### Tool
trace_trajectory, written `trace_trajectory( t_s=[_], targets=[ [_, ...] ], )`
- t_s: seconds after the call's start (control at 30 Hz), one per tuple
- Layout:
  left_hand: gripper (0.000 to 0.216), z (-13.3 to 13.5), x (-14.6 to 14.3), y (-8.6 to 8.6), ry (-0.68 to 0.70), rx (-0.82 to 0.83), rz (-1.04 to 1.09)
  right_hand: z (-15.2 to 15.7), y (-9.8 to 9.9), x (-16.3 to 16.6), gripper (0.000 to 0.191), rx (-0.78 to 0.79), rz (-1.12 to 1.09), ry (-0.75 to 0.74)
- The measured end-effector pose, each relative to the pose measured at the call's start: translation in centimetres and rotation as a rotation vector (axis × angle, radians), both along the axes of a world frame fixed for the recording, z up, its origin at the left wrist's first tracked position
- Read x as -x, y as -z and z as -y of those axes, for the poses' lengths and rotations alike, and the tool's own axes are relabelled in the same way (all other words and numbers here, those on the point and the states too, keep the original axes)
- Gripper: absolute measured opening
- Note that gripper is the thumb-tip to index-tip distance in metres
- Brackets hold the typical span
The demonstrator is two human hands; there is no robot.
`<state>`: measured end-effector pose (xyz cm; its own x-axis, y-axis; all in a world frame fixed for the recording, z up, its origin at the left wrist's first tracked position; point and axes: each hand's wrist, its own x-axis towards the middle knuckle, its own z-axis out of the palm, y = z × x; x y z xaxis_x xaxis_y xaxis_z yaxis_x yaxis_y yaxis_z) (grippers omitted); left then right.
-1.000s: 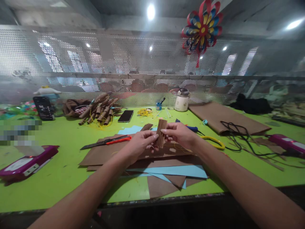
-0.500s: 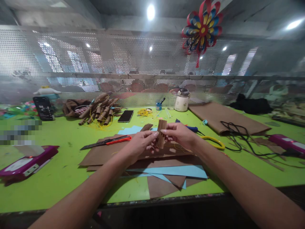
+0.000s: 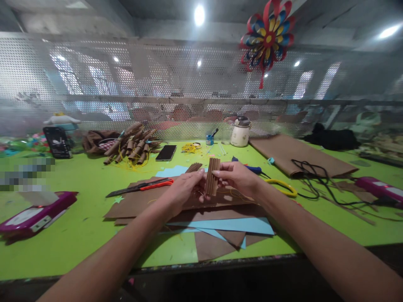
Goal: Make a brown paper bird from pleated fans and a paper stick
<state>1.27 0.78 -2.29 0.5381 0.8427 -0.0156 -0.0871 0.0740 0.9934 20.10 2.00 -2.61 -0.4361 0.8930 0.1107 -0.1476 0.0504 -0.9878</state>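
Observation:
A narrow stack of pleated brown paper stands upright over the middle of the table. My right hand pinches it from the right, thumb across the front folds; the other fingers are partly behind it. At its left edge is my left hand, thumb lifted clear of the front and fingers loosely parted; whether a fingertip touches the paper I cannot tell. Another pleated brown piece lies just behind my left hand. Below both hands are brown sheets and light blue paper. Red-handled scissors rest left of my left hand.
Brown paper rolls with yellow string lie at back left, near a phone. A white bottle stands at the back. On the right are a large brown sheet, a black cable and yellow handles. A purple device sits left.
My left thumb has come off the front of the pleated paper and moved slightly left. My right hand keeps its hold. A small pale green star now shows beside the scissors.

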Motion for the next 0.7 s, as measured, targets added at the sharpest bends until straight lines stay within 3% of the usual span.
trace_trajectory(
  t_s=[0.7],
  targets=[
    [0.035, 0.33, -0.26, -0.15, 0.013, 0.046, -0.025, 0.20, -0.01, 0.23, 0.023, -0.006, 0.013, 0.035]
  ],
)
